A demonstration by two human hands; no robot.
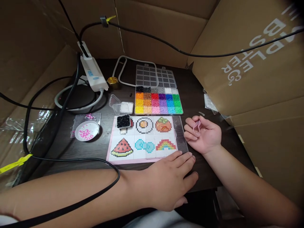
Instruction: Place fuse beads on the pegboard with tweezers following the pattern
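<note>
My left hand (174, 177) lies palm down at the table's front edge. Its fingers are stretched out, with the tips on the lower right edge of the pattern sheet (140, 138) and clear pegboard (182, 139). To the right, my right hand (205, 134) is turned palm up, fingers curled round a pair of pink tweezers (197, 125). Pixel pictures fill the sheet, among them a watermelon slice, an egg and a rainbow. The pegboard covers the sheet's right part and juts past it. A small tray of black beads (123, 121) stands on the sheet's upper left.
Behind the sheet are an open sorted bead box (158, 100) and a small box of white beads (126, 108). A white dish with pink beads (87, 130) rests on another pegboard (95, 117). Black cables (104, 160) cross my left forearm. Cardboard walls (156, 31) surround the table.
</note>
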